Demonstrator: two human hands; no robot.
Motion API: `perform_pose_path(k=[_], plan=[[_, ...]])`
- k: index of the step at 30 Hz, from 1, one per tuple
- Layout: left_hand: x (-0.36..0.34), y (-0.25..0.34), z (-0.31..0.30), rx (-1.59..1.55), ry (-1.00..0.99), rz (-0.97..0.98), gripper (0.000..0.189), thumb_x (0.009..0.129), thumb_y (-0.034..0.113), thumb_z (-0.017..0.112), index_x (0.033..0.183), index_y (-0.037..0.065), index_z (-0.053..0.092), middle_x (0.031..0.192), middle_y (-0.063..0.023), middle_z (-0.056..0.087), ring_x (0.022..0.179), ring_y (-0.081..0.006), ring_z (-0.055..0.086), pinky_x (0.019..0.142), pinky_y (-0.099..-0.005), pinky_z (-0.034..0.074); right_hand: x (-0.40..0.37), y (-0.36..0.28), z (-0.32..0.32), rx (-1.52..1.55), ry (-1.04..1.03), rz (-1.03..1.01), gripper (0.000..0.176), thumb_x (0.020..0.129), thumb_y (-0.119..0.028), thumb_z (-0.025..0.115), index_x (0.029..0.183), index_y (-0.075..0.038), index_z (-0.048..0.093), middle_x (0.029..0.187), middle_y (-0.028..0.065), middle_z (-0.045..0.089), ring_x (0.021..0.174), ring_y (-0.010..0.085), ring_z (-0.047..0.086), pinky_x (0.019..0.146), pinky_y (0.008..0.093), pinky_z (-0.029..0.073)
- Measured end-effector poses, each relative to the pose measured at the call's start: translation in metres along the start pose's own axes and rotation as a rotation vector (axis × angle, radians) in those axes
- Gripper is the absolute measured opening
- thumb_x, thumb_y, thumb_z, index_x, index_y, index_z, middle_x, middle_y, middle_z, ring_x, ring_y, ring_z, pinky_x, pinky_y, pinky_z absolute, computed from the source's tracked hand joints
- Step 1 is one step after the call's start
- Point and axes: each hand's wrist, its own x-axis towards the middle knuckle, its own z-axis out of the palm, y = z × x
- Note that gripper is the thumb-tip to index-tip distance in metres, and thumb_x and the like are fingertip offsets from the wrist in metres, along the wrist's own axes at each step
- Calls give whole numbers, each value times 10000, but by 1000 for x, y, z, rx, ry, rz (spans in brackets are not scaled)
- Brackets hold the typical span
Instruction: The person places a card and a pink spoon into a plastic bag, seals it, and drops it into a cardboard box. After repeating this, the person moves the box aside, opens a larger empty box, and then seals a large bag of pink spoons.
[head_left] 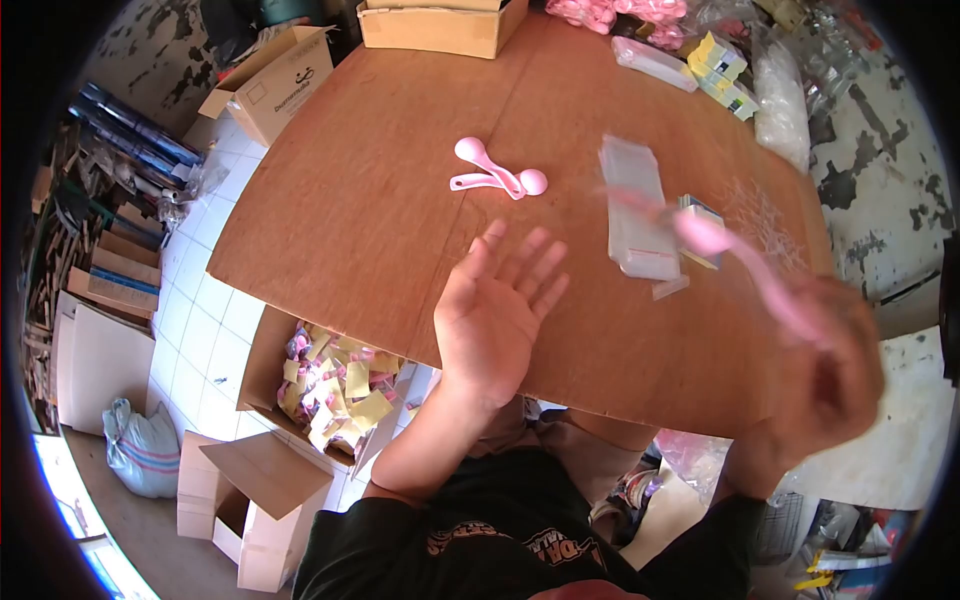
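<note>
My left hand [490, 310] is palm up over the table's front edge, fingers spread, holding nothing. Beyond its fingertips two pink measuring spoons [482, 158] lie crossed on the brown tabletop [360, 200]. At the right, my right hand [835, 370] is smeared by motion and closed on the handle of a pink spoon [765, 280], whose bowl points toward the table's middle. A second blurred pink handle seems to reach left past that bowl. Behind it lie a stack of clear plastic bags [635, 215] and a small box or card pack [702, 215], partly hidden.
Thin whitish strands [765, 220] lie near the right edge. Yellow-and-white boxes [720, 75], pink packets [620, 12] and a cardboard box [430, 28] stand at the back. An open carton [265, 370] of pink items with yellow cards is below left, near another carton [250, 500].
</note>
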Motion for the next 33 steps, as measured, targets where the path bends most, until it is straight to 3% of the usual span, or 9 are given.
perform_pose_path(k=[1, 5, 9, 15, 16, 19, 23, 29, 33], plan=[[0, -2, 1, 1, -4, -7, 622, 939, 385, 518, 1427, 68, 296, 1430, -205, 351, 1354, -342, 354, 1119, -518, 267, 6, -6, -2, -30, 129, 98, 231, 731, 58, 645, 956, 27, 688, 935, 132, 685, 880, 278, 666, 754, 347, 538], [-7, -9, 7, 177, 3, 154, 614, 933, 320, 527, 1443, 72, 292, 1401, -173, 398, 1321, -315, 385, 1108, -498, 289, 57, 35, 22, -127, -327, -31, 144, 761, 13, 653, 901, 43, 676, 920, 142, 692, 846, 249, 668, 731, 334, 510], [-11, -6, 13, 377, -122, 240, 580, 918, 221, 567, 1426, 52, 344, 1395, -129, 429, 1318, -278, 397, 1104, -459, 298, 58, 32, 27, -117, -488, -26, 143, 808, 44, 630, 946, 53, 664, 926, 127, 679, 847, 208, 640, 745, 281, 487], [-13, 5, 30, 953, -491, 339, 548, 905, 145, 667, 1366, -28, 427, 1338, -149, 476, 1233, -233, 485, 1024, -352, 394, 47, 5, 25, 303, -670, 227, 73, 836, 37, 621, 873, 71, 674, 844, 135, 676, 737, 174, 654, 665, 276, 491], [-13, 5, 32, 953, -495, 339, 548, 905, 145, 667, 1366, -28, 427, 1338, -149, 476, 1233, -233, 485, 1024, -352, 394, 42, 9, 31, 364, -625, 189, 103, 828, -57, 661, 875, 29, 693, 719, 105, 664, 655, 162, 642, 571, 280, 488], [-14, 5, 38, 942, -425, 187, 275, 975, 126, 563, 1194, -40, 582, 1021, -102, 669, 920, -132, 631, 821, -280, 506, 32, 3, 33, 548, -658, 477, 112, 826, -74, 673, 881, 19, 699, 712, 112, 664, 667, 146, 648, 576, 264, 497], [-15, -6, 36, 885, -339, 231, 215, 980, 82, 531, 1133, -45, 611, 863, -92, 689, 751, -83, 625, 634, -240, 492, 22, 3, 41, 301, -547, 193, 103, 810, 17, 687, 913, 11, 691, 846, 96, 656, 725, 160, 653, 635, 257, 512], [-30, 8, 49, 1270, -346, 307, 229, 908, 2, 562, 1130, -46, 594, 700, -139, 646, 618, -147, 659, 562, -296, 502, 18, -7, 46, 77, -454, 28, 175, 744, -12, 740, 912, -24, 692, 834, 74, 630, 706, 224, 635, 610, 307, 503], [-33, 8, 52, 1463, -411, 459, 275, 881, -39, 563, 1155, -39, 590, 758, -151, 650, 625, -184, 663, 571, -284, 494, 14, -6, 45, -3, -453, -38, 159, 730, 4, 730, 880, -22, 684, 832, 78, 624, 715, 242, 626, 606, 328, 501]])
